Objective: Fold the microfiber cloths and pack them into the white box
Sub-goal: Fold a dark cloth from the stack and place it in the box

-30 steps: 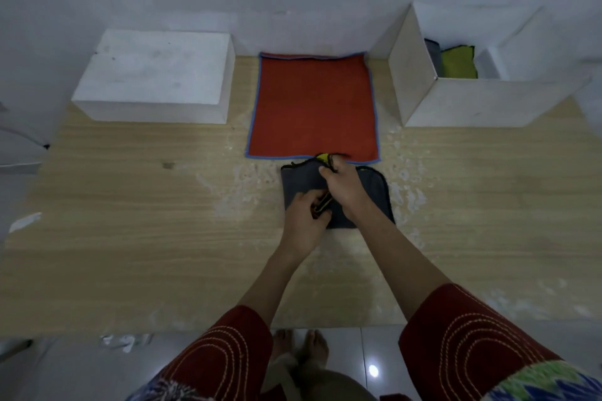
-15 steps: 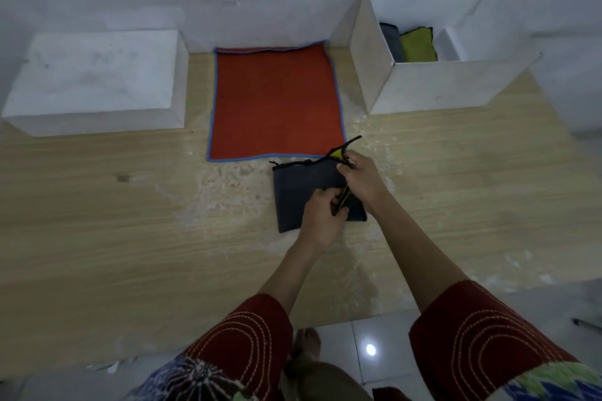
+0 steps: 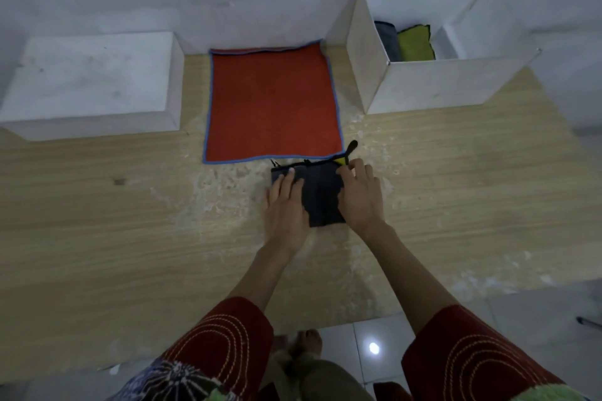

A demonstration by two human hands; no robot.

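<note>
Here left hand (image 3: 286, 205) and right hand (image 3: 360, 198) rest on the grey cloth (image 3: 321, 194).

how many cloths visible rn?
4: a dark grey cloth under the left hand and right hand, a red cloth flat behind it, a grey cloth and a green cloth inside the white box. More may hide there.

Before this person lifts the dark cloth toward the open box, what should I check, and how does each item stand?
1. Dark grey folded microfiber cloth flat on the wooden table: ok.
2. Left hand pressing it flat: ok.
3. Right hand gripping its far corner: cannot tell.
4. Edges aligned: not ok, a yellow corner sticks out.
5. Room in the open white box: cannot tell, front wall hides its floor.
</note>
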